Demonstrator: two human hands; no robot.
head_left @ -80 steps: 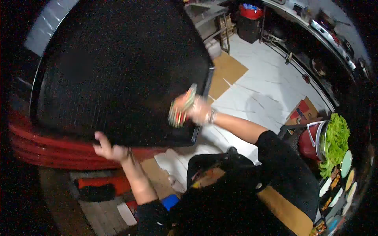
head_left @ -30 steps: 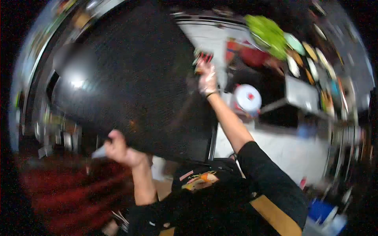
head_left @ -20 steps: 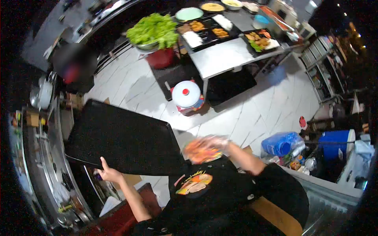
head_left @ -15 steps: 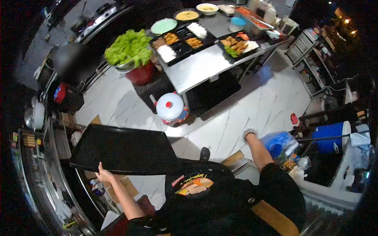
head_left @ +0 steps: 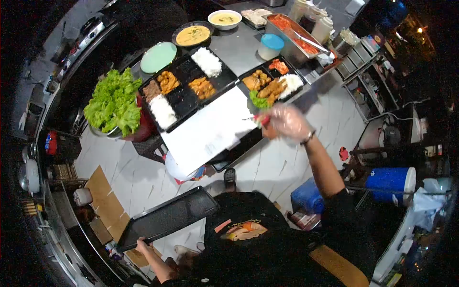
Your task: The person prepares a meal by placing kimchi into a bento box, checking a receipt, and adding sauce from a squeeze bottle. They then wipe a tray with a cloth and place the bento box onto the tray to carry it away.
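My left hand (head_left: 145, 247) grips the near edge of a large black tray (head_left: 169, 215), held low over the floor and seen slanted. My right hand (head_left: 289, 122), in a clear plastic glove, reaches over the near edge of the steel table (head_left: 210, 124). A small red, blurred thing (head_left: 261, 119) shows at its fingertips; I cannot make out its kind. Just beyond that hand lies a black compartment meal box (head_left: 299, 90) with rice, browned pieces, lettuce and red food. Left of it, more black meal boxes (head_left: 189, 71) hold rice and orange-brown food.
Lettuce (head_left: 112, 103) fills a bowl at the table's left. Behind the boxes stand a green plate (head_left: 158, 57), two bowls of yellow food, a blue-lidded tub (head_left: 271, 46) and a steel pan (head_left: 291, 36) of red food. A white-lidded pot (head_left: 184, 170) is below the table edge.
My right hand has risen from beside my body to the table's edge. The tray has moved down and tilted in my left hand. The table now appears closer.
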